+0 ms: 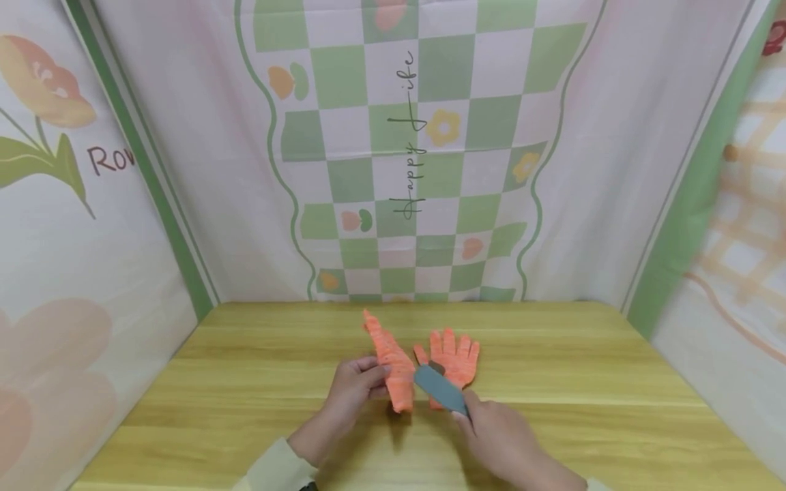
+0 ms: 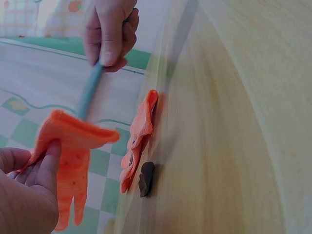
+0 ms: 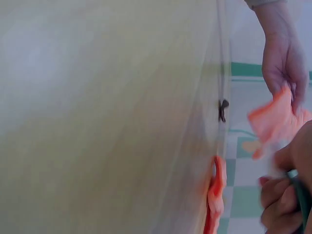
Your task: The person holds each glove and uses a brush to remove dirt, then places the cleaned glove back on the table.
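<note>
My left hand (image 1: 356, 390) pinches an orange knit glove (image 1: 393, 365) and holds it above the table; its fingers part hangs down in the left wrist view. My right hand (image 1: 500, 433) grips a flat blue-grey tool (image 1: 441, 390) of unclear kind, its far end close to the held glove. I cannot tell whether they touch. A second orange glove (image 1: 457, 361) lies on the table, fingers pointing away, partly hidden by the tool. A dark brown piece (image 1: 437, 367) shows against that glove. Near it, a dark brown lump (image 2: 146, 179) rests on the table.
Both gloves are over a wood-grain table (image 1: 276, 354). Behind its far edge hangs a green-and-white checkered cloth (image 1: 393, 170). Printed curtains (image 1: 49, 273) close off both sides.
</note>
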`<state>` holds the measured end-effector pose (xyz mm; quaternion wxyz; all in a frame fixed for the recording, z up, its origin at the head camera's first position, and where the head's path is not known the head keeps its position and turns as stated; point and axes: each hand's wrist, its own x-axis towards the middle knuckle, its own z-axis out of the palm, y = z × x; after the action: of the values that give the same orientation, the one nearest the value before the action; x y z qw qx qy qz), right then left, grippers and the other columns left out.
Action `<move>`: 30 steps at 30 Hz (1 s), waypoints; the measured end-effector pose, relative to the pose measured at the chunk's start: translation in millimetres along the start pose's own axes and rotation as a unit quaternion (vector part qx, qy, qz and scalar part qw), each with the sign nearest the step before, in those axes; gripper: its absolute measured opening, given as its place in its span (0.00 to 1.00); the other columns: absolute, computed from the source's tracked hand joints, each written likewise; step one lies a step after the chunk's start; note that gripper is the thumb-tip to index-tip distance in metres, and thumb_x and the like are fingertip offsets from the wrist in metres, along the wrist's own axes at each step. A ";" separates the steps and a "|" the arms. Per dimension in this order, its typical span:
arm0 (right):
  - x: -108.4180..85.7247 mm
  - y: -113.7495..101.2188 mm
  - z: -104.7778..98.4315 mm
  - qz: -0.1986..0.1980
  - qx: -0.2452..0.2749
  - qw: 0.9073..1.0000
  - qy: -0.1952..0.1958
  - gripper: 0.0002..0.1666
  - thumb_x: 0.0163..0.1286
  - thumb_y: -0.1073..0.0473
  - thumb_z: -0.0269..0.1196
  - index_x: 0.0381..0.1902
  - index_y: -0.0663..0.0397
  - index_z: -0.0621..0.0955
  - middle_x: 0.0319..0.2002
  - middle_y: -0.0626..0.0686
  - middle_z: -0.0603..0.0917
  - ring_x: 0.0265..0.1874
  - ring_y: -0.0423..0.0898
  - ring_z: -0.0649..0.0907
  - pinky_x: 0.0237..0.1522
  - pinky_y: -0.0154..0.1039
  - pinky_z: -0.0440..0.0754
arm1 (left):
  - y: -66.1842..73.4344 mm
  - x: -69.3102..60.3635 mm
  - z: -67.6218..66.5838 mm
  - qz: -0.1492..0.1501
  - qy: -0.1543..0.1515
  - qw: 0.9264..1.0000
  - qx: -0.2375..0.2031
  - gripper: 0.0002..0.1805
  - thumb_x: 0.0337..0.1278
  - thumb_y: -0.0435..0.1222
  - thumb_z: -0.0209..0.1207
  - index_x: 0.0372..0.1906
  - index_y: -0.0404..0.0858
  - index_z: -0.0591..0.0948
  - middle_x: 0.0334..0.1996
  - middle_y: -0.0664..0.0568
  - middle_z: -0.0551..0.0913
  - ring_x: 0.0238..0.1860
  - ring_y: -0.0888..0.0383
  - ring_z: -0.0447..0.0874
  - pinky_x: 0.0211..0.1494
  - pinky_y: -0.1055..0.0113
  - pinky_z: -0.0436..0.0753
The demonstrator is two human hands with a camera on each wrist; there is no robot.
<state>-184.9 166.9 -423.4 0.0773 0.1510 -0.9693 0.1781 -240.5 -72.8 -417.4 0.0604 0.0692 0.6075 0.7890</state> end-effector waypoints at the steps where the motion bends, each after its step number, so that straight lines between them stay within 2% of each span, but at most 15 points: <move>1: -0.8 2.9 -1.5 0.012 -0.002 1.000 -0.003 0.12 0.70 0.54 0.62 0.38 0.58 0.77 0.19 0.46 0.73 0.15 0.40 0.70 0.14 0.35 0.68 | -0.1 0.2 -0.5 0.001 0.003 1.000 0.004 0.14 0.62 0.26 0.58 0.47 0.18 0.78 0.34 0.41 0.86 0.31 0.58 0.86 0.37 0.67 0.86; 3: -1.9 7.0 -5.6 0.038 0.005 0.999 -0.011 0.12 0.71 0.54 0.61 0.33 0.56 0.76 0.17 0.46 0.71 0.13 0.40 0.68 0.13 0.34 0.67 | 0.0 0.5 -2.0 0.004 0.009 1.000 0.012 0.14 0.63 0.27 0.58 0.48 0.19 0.79 0.34 0.41 0.86 0.31 0.58 0.86 0.37 0.66 0.86; 5: -1.9 8.4 -10.1 0.045 0.005 0.999 -0.005 0.12 0.71 0.54 0.61 0.31 0.54 0.75 0.15 0.45 0.68 0.12 0.40 0.66 0.12 0.33 0.64 | -0.2 1.2 -3.6 0.005 0.010 1.000 0.018 0.15 0.64 0.29 0.58 0.49 0.20 0.79 0.36 0.40 0.86 0.31 0.57 0.86 0.38 0.65 0.86; 11: -0.1 -4.9 -19.2 0.019 0.042 0.999 0.017 0.13 0.73 0.49 0.58 0.34 0.53 0.75 0.16 0.43 0.67 0.12 0.38 0.66 0.13 0.32 0.64 | -0.4 0.8 0.1 0.004 -0.001 1.000 0.012 0.15 0.63 0.27 0.58 0.50 0.18 0.78 0.36 0.38 0.86 0.32 0.56 0.86 0.39 0.63 0.86; 15: 2.1 -12.9 -17.2 -0.002 0.059 0.998 0.032 0.17 0.74 0.45 0.57 0.28 0.47 0.71 0.14 0.41 0.66 0.12 0.37 0.65 0.14 0.31 0.63 | 1.2 -0.8 4.2 0.000 -0.009 1.000 0.009 0.16 0.61 0.26 0.59 0.50 0.17 0.77 0.36 0.39 0.86 0.33 0.57 0.86 0.40 0.63 0.86; 20: 4.5 -19.3 -11.7 -0.020 0.067 0.996 0.055 0.18 0.75 0.46 0.55 0.25 0.44 0.69 0.14 0.40 0.64 0.11 0.35 0.63 0.13 0.30 0.61 | 0.7 -2.6 5.1 -0.004 -0.015 1.000 0.010 0.16 0.61 0.27 0.59 0.50 0.18 0.78 0.35 0.41 0.86 0.33 0.58 0.86 0.38 0.66 0.86; 24: 5.9 -21.9 -8.4 -0.034 0.072 0.995 0.054 0.18 0.75 0.45 0.55 0.26 0.45 0.70 0.14 0.40 0.63 0.11 0.35 0.62 0.12 0.30 0.60 | 1.4 -3.4 5.8 -0.004 -0.012 1.000 0.005 0.16 0.61 0.26 0.59 0.50 0.18 0.78 0.35 0.43 0.86 0.32 0.59 0.86 0.38 0.67 0.86; 30: 6.1 -20.7 -4.3 -0.031 0.049 0.998 0.039 0.20 0.75 0.43 0.53 0.26 0.46 0.69 0.13 0.41 0.64 0.11 0.35 0.62 0.12 0.30 0.60 | 2.3 -4.6 5.4 -0.001 0.005 1.000 0.007 0.16 0.60 0.26 0.59 0.49 0.17 0.78 0.34 0.44 0.86 0.31 0.60 0.85 0.36 0.69 0.85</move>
<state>-183.6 148.4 -411.5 0.1129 0.1777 -0.9504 0.2290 -235.0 -69.0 -414.0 0.0574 0.0646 0.6132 0.7851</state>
